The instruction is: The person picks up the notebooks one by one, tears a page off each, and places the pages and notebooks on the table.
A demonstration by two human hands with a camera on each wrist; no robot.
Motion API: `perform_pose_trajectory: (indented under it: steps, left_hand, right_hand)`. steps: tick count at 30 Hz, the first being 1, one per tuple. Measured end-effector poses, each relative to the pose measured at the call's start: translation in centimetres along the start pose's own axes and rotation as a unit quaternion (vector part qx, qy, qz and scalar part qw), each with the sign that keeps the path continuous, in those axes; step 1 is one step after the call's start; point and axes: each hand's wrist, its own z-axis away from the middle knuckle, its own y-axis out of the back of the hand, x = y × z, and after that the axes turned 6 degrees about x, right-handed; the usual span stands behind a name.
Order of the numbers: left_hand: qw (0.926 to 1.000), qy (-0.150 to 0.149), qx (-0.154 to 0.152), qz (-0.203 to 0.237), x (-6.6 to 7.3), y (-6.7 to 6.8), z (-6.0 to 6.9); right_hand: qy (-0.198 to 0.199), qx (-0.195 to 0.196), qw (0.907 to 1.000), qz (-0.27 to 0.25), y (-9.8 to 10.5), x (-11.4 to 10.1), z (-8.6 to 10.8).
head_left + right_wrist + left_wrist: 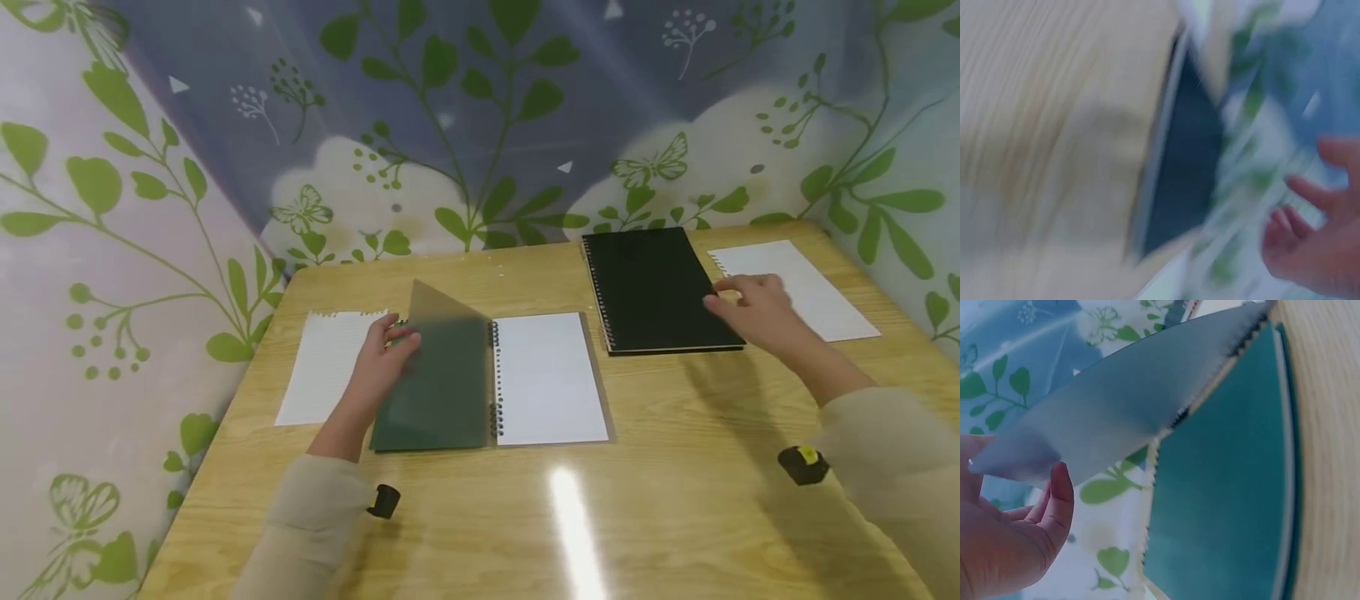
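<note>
In the head view, my left hand [382,358] holds a translucent cover [442,302] by its free edge, keeping it raised and bent over a dark green page [442,392]. In the left wrist view, the cover [1116,394] passes between the thumb and fingers. This spiral notebook lies open, a white page [551,379] on its right half. My right hand [753,312] hovers by the right edge of a closed black spiral notebook [660,287]. Its fingers are loosely bent and hold nothing; the right wrist view is blurred.
A loose lined sheet [322,367] with a torn top edge lies left of the open notebook. Another loose white sheet [813,287] lies right of the black notebook. The wooden table [480,525] meets a leaf-patterned wall [450,125] at the back.
</note>
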Motion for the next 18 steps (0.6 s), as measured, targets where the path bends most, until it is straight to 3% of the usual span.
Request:
perform_pose_trajectory:
  steps: [4,7,13,18]
  left_hand:
    - [0.9997,-0.019,-0.005,-0.013,1.2,-1.0,0.2]
    - [0.9992,-0.032,-0.014,-0.02,2.0,-1.7,0.4]
    - [0.9974,-0.052,-0.044,-0.024,2.6,-2.6,0.6]
    - [0.9958,-0.067,-0.057,-0.025,2.5,-4.0,0.6]
  right_hand:
    - [0.14,-0.099,0.9852,0.0,-2.7,-6.3,1.7]
    - [0.186,-0.134,0.9732,-0.017,-5.0,-9.8,2.8]
    - [0.187,-0.162,0.9667,-0.065,-8.3,-13.9,3.1]
    - [0.154,-0.183,0.9658,-0.1,-9.9,-15.9,3.0]
